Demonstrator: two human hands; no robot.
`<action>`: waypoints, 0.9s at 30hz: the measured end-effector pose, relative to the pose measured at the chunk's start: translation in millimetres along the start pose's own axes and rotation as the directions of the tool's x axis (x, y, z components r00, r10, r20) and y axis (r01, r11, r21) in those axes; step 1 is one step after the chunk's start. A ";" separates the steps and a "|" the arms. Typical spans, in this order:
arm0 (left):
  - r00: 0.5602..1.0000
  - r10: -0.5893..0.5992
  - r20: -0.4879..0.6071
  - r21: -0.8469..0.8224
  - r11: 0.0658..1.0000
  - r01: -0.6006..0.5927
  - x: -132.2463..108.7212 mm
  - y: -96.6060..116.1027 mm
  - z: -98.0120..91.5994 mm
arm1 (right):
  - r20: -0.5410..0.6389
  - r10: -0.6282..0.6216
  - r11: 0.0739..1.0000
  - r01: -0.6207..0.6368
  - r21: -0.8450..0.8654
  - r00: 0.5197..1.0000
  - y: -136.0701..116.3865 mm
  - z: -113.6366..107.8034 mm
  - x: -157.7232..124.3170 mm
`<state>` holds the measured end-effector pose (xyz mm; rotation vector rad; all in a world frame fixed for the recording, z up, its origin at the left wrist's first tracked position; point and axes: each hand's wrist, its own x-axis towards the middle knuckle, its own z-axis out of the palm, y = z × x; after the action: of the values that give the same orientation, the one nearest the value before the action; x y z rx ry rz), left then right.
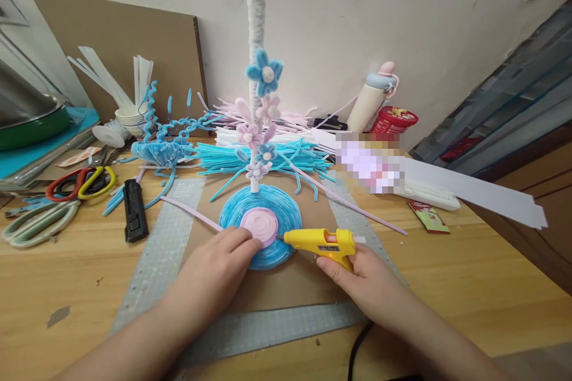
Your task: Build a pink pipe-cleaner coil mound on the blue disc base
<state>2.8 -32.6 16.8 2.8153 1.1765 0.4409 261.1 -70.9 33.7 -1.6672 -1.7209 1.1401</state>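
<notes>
A blue round base (286, 208) made of coiled pipe cleaner lies flat, with a pink coil (259, 225) at its middle. My left hand (223, 259) rests at the near left of the coil, fingers pressed together on a pink pipe cleaner (190, 208) whose free end sticks out leftward. What exactly is under the fingertips is hidden. In my right hand (357, 274) is a yellow hot glue gun (319, 241), its nozzle at the coil's right edge. Behind the coil rises a white wrapped pole (255, 12) carrying blue and pink fuzzy flowers (267, 74).
Cardboard (286, 292) lies on a grey cutting mat (152, 256). Bundles of blue pipe cleaners (263, 158) lie behind. At left are scissors (42, 223), a black utility knife (134, 211) and a blue fuzzy basket shape (163, 152). A bottle (369, 104) and red tub (393, 122) stand back right.
</notes>
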 end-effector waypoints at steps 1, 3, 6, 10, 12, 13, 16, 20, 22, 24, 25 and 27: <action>0.999 0.037 0.016 0.011 0.999 -0.037 0.1 0.4 0.0 | 0.003 -0.007 1.000 0.007 0.005 1.000 -0.3 -0.8 1.1; 0.994 0.087 0.059 0.051 0.995 -0.090 0.7 0.8 -0.9 | 0.013 -0.016 1.000 0.016 0.007 1.000 -1.1 -3.0 3.3; 0.989 0.098 0.115 0.115 0.987 -0.112 2.3 3.2 -4.0 | 0.027 0.001 1.000 -0.001 -0.015 1.000 -2.3 -6.5 5.8; 0.984 0.075 0.163 0.139 0.985 -0.099 5.2 10.3 -8.8 | 0.025 0.032 0.999 -0.031 -0.020 0.999 0.1 -7.7 6.4; 0.983 0.056 0.175 0.133 0.988 -0.080 6.3 13.3 -10.1 | 0.028 0.036 0.999 -0.036 -0.002 0.999 3.2 -6.6 6.3; 0.983 0.046 0.175 0.130 0.989 -0.070 6.5 14.3 -10.3 | 0.031 0.037 0.999 -0.038 0.005 0.999 4.7 -5.9 6.4; 0.987 0.033 0.154 0.119 0.992 -0.052 5.5 15.1 -9.9 | 0.029 0.033 0.999 -0.034 0.021 0.999 8.3 -4.2 6.7; 0.994 0.014 0.109 0.099 0.995 -0.025 1.6 14.0 -7.8 | 0.013 0.018 0.999 -0.018 0.034 1.000 9.4 -4.0 7.1; 0.997 -0.002 0.079 0.083 0.997 -0.005 0.5 13.7 -6.3 | 0.008 0.018 1.000 -0.018 0.024 1.000 9.4 -4.3 7.3; 0.999 -0.024 0.044 0.038 0.999 0.023 0.7 13.2 -4.3 | 0.005 0.016 1.000 -0.017 0.015 1.000 9.7 -4.6 7.4; 0.999 -0.039 0.024 0.000 0.999 0.039 1.2 12.6 -3.2 | 0.005 0.017 1.000 -0.017 0.015 1.000 9.9 -4.7 7.4; 0.997 -0.077 0.000 -0.087 0.993 0.077 2.3 10.5 -1.0 | 0.010 0.024 1.000 -0.025 0.018 1.000 10.5 -4.8 7.1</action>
<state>11.3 -38.5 20.0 2.6862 1.2305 0.4790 269.9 -63.9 26.2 -1.6792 -1.6960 1.1733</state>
